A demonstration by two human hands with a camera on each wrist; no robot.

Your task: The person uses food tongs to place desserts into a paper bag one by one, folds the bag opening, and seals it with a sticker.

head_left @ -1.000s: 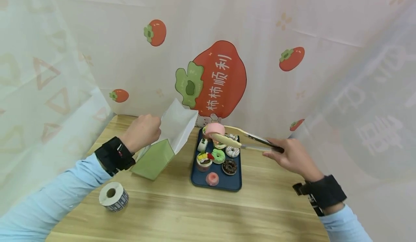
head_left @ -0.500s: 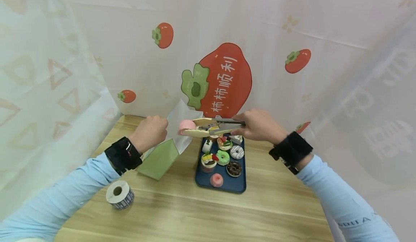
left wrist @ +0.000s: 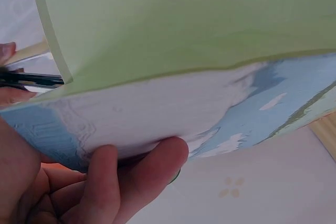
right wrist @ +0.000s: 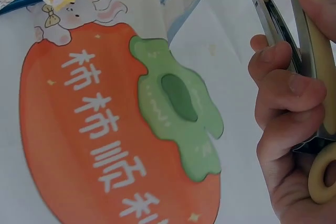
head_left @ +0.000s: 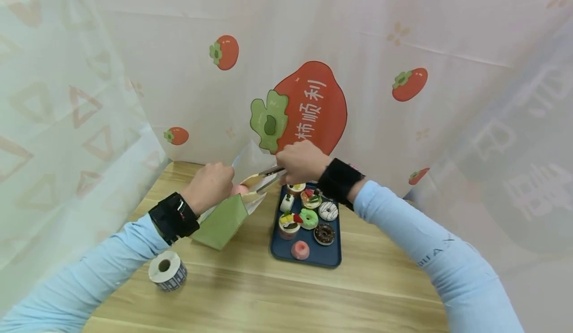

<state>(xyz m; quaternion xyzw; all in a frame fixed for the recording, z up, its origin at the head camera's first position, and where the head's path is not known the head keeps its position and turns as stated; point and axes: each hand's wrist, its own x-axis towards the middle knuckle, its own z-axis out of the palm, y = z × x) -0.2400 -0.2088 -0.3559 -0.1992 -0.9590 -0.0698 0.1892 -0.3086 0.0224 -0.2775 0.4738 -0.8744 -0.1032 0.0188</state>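
Observation:
My left hand (head_left: 209, 186) grips the rim of a paper bag (head_left: 222, 221), whose near side shows green and whose opening tilts toward the right. In the left wrist view the bag's side (left wrist: 152, 30) spans the frame, with curled fingers (left wrist: 105, 182) against its printed face. My right hand (head_left: 303, 161) holds food tongs (head_left: 251, 180) with cream-coloured tips and metal arms. Between those tips sits a round pink cake (head_left: 239, 190), at the bag's mouth and partly hidden by the bag and left hand. The right wrist view shows fingers wrapped around the tongs (right wrist: 273, 30).
A dark blue tray (head_left: 282, 254) to the right of the bag carries several pastries, among them a green donut (head_left: 309, 219), a chocolate donut (head_left: 324, 234) and a small pink cake (head_left: 300, 250). A label roll (head_left: 167, 271) stands front left. A printed curtain (head_left: 367, 35) hangs behind.
My right hand has moved left with the tongs, bringing the pink cake from above the tray to the bag's mouth. The left hand has kept its hold on the bag.

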